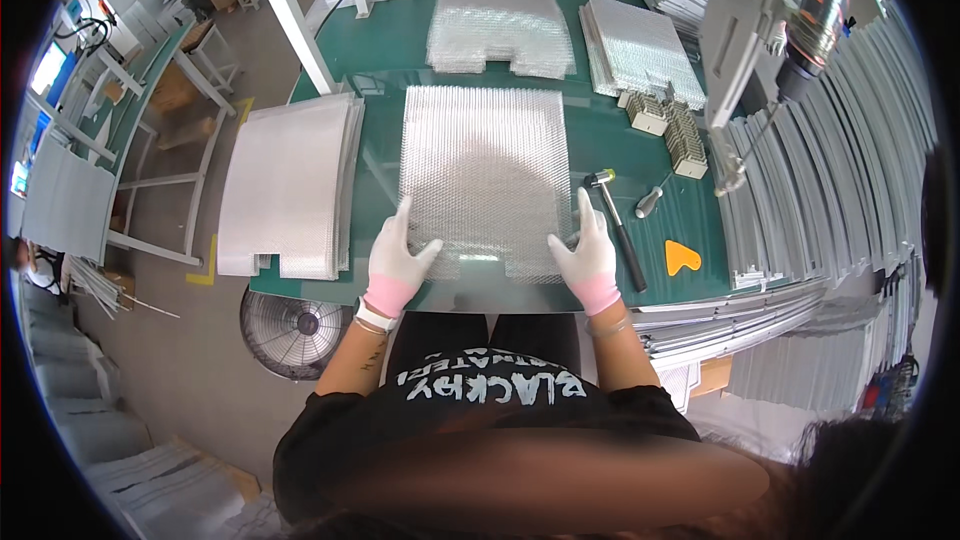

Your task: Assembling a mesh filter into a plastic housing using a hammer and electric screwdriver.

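A silvery mesh sheet (484, 155) lies flat on the green-topped table, with a notched near edge. My left hand (401, 258), in a white glove with a pink cuff, is at its near left corner, index finger along the edge and thumb spread over the mesh. At the near right corner, my right hand (588, 258) mirrors this in a matching glove, thumb and fingers apart. Both hands look open at the sheet's sides; whether the hidden fingers touch it, I cannot tell. Beside my right hand lies a small hammer (622, 230) with a black handle and a yellow-tipped head.
Mesh stacks stand at left (285, 185), far middle (500, 25) and far right (645, 48). Right of the hammer are a screwdriver (650, 202), an orange scraper (683, 257) and small beige blocks (684, 140). A power driver (818, 25) hangs over metal strips (815, 160).
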Available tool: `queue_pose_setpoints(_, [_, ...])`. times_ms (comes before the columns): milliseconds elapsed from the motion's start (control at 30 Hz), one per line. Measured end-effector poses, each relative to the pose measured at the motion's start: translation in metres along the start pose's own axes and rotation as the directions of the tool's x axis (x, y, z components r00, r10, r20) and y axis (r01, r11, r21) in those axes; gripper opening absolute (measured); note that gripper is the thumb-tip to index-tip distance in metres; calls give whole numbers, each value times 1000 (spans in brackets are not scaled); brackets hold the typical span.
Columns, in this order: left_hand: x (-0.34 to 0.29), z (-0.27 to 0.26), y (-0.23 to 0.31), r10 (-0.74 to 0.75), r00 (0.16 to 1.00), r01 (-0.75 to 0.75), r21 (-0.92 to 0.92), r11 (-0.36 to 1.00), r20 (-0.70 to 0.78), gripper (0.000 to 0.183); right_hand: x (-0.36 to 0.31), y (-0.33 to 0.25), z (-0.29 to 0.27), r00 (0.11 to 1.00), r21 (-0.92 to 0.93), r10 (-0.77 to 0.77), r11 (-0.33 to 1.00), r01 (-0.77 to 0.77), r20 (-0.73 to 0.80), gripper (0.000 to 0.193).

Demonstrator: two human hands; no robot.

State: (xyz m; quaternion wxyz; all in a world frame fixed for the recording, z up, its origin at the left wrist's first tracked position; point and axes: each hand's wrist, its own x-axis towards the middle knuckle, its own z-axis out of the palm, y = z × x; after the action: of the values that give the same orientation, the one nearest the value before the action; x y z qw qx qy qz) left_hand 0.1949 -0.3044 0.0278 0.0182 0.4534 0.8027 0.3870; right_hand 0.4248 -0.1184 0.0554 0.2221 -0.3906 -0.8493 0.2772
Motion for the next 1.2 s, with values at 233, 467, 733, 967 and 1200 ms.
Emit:
queue_pose_setpoints(233, [2, 14, -6, -101, 991, 72, 285, 956, 88, 78, 5, 13, 25, 998, -48, -36, 998, 34, -51, 82])
queue_pose_setpoints(467, [4, 19, -14, -153, 976, 87, 367, 926, 155, 78, 9, 33, 44, 999, -84, -33, 996, 31, -18, 71])
queue_pose_setpoints(733, [5, 19, -23, -127, 974, 65, 304, 950, 187, 78, 7, 35, 39, 997, -82, -13, 996, 19, 72, 57])
queue_pose_setpoints(967, [15, 16, -17, -166, 964, 97, 307, 947, 207, 79, 14, 36, 33, 990, -129, -67, 988, 83, 124, 52])
queue_pose_setpoints(1200, [38, -4, -9, -289, 921, 147, 451, 880, 262, 84, 96, 61, -14, 915, -186, -175, 949, 256, 364, 24])
